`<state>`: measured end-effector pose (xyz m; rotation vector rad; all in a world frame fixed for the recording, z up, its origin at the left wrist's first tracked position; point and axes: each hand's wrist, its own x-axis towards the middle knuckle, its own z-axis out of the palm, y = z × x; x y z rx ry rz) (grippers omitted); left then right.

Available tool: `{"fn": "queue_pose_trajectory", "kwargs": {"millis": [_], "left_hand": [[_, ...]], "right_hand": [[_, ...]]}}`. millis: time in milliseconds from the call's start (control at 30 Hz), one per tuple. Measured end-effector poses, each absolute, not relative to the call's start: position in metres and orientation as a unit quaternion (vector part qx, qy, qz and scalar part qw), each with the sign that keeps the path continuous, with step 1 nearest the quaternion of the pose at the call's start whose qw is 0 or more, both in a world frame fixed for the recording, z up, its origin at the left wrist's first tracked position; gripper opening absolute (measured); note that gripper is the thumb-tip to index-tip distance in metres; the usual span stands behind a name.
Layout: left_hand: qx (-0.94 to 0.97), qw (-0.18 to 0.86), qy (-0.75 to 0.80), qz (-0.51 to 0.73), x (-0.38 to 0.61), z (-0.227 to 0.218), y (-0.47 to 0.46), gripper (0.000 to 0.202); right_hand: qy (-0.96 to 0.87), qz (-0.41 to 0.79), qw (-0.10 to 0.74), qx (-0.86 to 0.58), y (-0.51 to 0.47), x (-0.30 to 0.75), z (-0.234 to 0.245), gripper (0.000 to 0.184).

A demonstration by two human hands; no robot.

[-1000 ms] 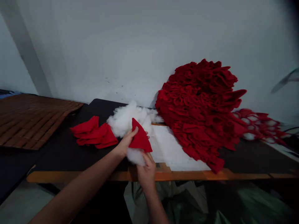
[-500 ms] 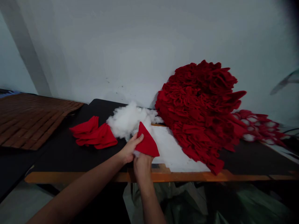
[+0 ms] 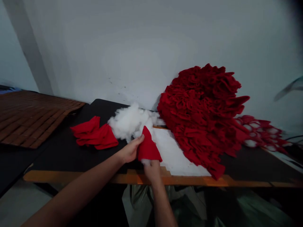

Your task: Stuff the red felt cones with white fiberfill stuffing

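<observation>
A small red cone-shaped felt hat (image 3: pixel 149 147) is held point up above the front of the table. My left hand (image 3: pixel 130 151) is closed on its left side, thumb on the front and fingers behind. At the hat's open lower edge is my right hand (image 3: pixel 152 170), its fingertips hidden inside. A tuft of white stuffing (image 3: pixel 145 162) pokes out of that opening, against my right fingers. Just behind the hat lies a heap of white fluffy stuffing (image 3: pixel 131 121). Several red felt pieces (image 3: pixel 94 134) lie to the left of it.
A large pile of red felt pieces (image 3: pixel 201 116) rises against the wall on the right. White sheeting (image 3: pixel 175 154) lies beside it. Red-and-white items (image 3: pixel 260 130) sit farther right. At left is a brown woven mat (image 3: pixel 35 118). Orange-brown tape (image 3: pixel 94 177) runs along the table edge.
The hat has turned a little and shifted slightly right with both hands. My right hand has moved right and slightly down at the opening, and more white stuffing shows there.
</observation>
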<state>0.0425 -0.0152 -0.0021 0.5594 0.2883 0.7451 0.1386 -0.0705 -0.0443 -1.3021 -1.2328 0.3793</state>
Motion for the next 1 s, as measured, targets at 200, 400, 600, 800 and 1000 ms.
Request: {"fn": "queue_pose_trajectory", "kwargs": {"millis": [200, 400, 600, 800, 1000], "left_hand": [[0.235, 0.878, 0.172, 0.380, 0.037, 0.002, -0.007, 0.031], [0.167, 0.881, 0.233, 0.376, 0.032, -0.006, 0.009, 0.039], [0.264, 0.876, 0.151, 0.374, 0.034, -0.006, 0.000, 0.040], [0.330, 0.864, 0.088, 0.371, 0.034, -0.004, -0.009, 0.043], [0.301, 0.880, 0.100, 0.353, 0.037, -0.004, -0.016, 0.047]], "right_hand": [[-0.611, 0.106, 0.530, -0.578, -0.073, 0.121, -0.047, 0.040], [-0.646, 0.000, 0.418, -0.639, -0.094, 0.091, -0.052, 0.047], [-0.587, 0.122, 0.491, -0.632, -0.110, 0.097, -0.026, 0.034], [-0.607, 0.072, 0.499, -0.615, -0.094, 0.109, -0.047, 0.021], [-0.602, 0.015, 0.494, -0.627, -0.056, 0.107, -0.053, 0.035]]}}
